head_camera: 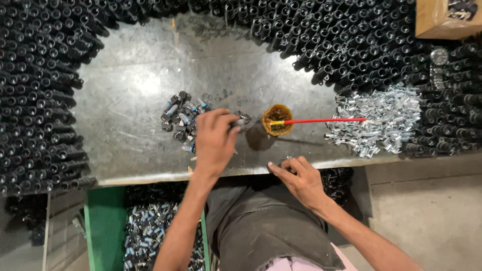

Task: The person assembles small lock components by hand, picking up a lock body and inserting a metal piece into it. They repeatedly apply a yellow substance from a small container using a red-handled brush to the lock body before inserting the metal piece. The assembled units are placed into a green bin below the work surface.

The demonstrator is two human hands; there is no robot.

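Observation:
My left hand (pixel 215 140) reaches over the grey metal table (pixel 135 85) and pinches a small dark metal part (pixel 243 120) between thumb and fingers, just left of an orange cup (pixel 277 120). A red-handled stick (pixel 326 120) lies across the cup, pointing right. A small heap of dark and bluish short parts (pixel 179 118) lies just left of that hand. My right hand (pixel 297 178) rests at the table's near edge with its fingers bent and the tips pressed to the surface. Whether it holds anything is hidden.
Stacks of black tubes (pixel 35 90) ring the table on the left, back and right. A pile of small silver sleeves (pixel 384 120) lies right of the cup. A cardboard box (pixel 442 17) sits at the far right. Below the table stands a green bin (pixel 103 221) with several mixed parts.

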